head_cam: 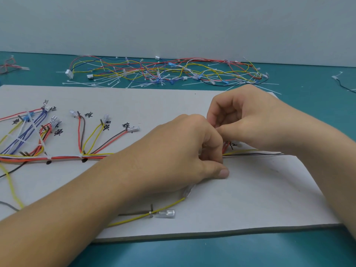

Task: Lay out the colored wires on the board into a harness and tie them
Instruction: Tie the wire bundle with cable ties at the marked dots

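Note:
A grey board [250, 189] lies on the table with a harness of coloured wires [63, 157] running along it, bound by white ties at two black marks. Branches fan up to labelled terminals at the left. My left hand [185, 149] curls its fingers over the wire bundle near the board's middle. My right hand [246, 120] meets it from the right, its fingers pinching something small at the bundle; what they hold is hidden. Yellow and dark wires [250, 152] trail right from under the hands. A yellow wire with a clear terminal [167, 213] lies near the front edge.
A heap of loose coloured wires and white cable ties [163, 72] lies behind the board on the teal table [192, 251]. Another small wire bundle [11, 65] sits at the far left, and a dark wire [344, 85] at the far right.

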The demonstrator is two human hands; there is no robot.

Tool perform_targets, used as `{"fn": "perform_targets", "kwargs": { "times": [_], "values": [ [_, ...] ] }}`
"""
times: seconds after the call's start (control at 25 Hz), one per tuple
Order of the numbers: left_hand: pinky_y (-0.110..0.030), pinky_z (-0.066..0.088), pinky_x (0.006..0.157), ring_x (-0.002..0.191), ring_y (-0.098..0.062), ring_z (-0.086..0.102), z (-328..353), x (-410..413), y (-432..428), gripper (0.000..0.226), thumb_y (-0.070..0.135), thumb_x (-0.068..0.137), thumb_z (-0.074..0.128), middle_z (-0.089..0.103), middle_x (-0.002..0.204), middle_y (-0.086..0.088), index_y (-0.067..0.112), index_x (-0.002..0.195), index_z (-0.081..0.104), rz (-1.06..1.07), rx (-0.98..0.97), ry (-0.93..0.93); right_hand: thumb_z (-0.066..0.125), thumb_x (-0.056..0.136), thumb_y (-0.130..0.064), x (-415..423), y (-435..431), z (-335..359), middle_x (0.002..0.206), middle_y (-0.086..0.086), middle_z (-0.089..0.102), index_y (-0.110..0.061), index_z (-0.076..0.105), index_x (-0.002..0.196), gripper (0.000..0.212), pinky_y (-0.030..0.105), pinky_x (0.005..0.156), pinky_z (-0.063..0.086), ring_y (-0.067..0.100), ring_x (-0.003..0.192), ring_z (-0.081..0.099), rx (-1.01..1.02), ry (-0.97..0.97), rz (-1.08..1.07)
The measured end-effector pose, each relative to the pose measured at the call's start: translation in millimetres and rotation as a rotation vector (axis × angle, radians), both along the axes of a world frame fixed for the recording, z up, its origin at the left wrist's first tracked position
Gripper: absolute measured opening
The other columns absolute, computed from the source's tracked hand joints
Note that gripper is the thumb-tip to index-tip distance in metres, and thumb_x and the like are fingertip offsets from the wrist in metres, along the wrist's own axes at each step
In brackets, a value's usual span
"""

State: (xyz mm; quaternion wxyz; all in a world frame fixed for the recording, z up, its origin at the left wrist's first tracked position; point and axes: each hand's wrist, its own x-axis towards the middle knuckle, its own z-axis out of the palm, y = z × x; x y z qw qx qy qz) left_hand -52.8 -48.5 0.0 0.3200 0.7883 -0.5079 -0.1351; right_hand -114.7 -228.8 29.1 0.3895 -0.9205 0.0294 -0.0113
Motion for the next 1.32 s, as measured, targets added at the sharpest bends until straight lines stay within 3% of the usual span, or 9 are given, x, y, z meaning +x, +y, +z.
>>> {"fn": "perform_targets", "kwargs": {
  "times": [0.12, 0.32, 0.48, 0.56, 0.72, 0.92, 1.32],
  "values": [
    [-0.03, 0.048, 0.063, 0.068, -0.005, 0.058, 0.4, 1.9, 0.2, 0.016, 0.038, 0.083, 0.084, 0.068, 0.073, 0.01, 0.025, 0.077, 0.077, -0.025, -0.016, -0.034, 0.07, 0.08, 0.009, -0.6, -0.2, 0.8, 0.071, 0.009, 0.075, -0.009, 0.071, 0.083, 0.019, 0.047, 0.072, 0.061, 0.027, 0.066, 0.074, 0.007, 0.006, 0.005],
    [-0.029, 0.039, 0.057, 0.061, -0.015, 0.049, 3.4, 3.8, -2.7, 0.026, 0.033, 0.093, 0.074, 0.062, 0.067, -0.002, 0.014, 0.076, 0.07, -0.06, -0.029, -0.069, 0.067, 0.077, 0.011, -1.3, 0.4, 0.3, 0.072, 0.01, 0.075, -0.012, 0.072, 0.08, 0.024, 0.05, 0.07, 0.061, 0.03, 0.068, 0.074, -0.007, 0.009, 0.026],
    [-0.021, 0.036, 0.056, 0.065, -0.008, 0.051, 6.2, 4.5, -1.2, 0.018, 0.025, 0.096, 0.07, 0.063, 0.07, 0.003, 0.015, 0.081, 0.071, -0.048, 0.01, -0.027, 0.067, 0.076, 0.011, -1.4, -0.5, 0.4, 0.072, 0.01, 0.076, -0.012, 0.072, 0.08, 0.024, 0.056, 0.073, 0.061, 0.03, 0.069, 0.074, -0.005, 0.017, 0.026],
    [-0.017, 0.04, 0.06, 0.068, -0.003, 0.054, 7.7, 5.4, 0.1, 0.015, 0.021, 0.097, 0.068, 0.067, 0.075, 0.006, 0.017, 0.082, 0.071, -0.047, 0.02, 0.004, 0.066, 0.076, 0.012, -1.7, -0.9, 0.7, 0.072, 0.011, 0.076, -0.011, 0.071, 0.082, 0.024, 0.057, 0.074, 0.061, 0.03, 0.069, 0.075, 0.001, 0.024, 0.026],
    [-0.03, 0.049, 0.076, 0.079, -0.01, 0.061, 7.9, 5.4, -0.2, 0.022, 0.016, 0.102, 0.058, 0.07, 0.08, 0.007, 0.017, 0.083, 0.07, -0.053, 0.011, 0.013, 0.066, 0.077, 0.012, -3.0, -1.7, 2.8, 0.074, 0.011, 0.077, -0.009, 0.071, 0.084, 0.023, 0.058, 0.076, 0.06, 0.029, 0.071, 0.076, 0.008, 0.034, 0.038],
    [-0.011, 0.035, 0.058, 0.064, 0.004, 0.053, 8.0, 2.2, -0.4, 0.024, 0.021, 0.103, 0.054, 0.061, 0.068, 0.016, 0.018, 0.084, 0.068, -0.062, 0.012, -0.044, 0.066, 0.076, 0.01, -2.5, -1.5, 2.6, 0.075, 0.011, 0.076, -0.012, 0.071, 0.082, 0.023, 0.061, 0.074, 0.059, 0.034, 0.073, 0.075, -0.007, 0.025, 0.039],
    [-0.022, 0.044, 0.055, 0.062, -0.01, 0.055, 7.3, 2.4, 4.6, 0.016, 0.027, 0.095, 0.056, 0.069, 0.078, 0.0, 0.024, 0.081, 0.064, -0.085, 0.016, 0.025, 0.068, 0.079, 0.012, -2.1, -3.0, 3.7, 0.076, 0.012, 0.077, -0.009, 0.072, 0.085, 0.022, 0.061, 0.075, 0.06, 0.031, 0.073, 0.076, 0.016, 0.022, 0.036]
  ]
}}
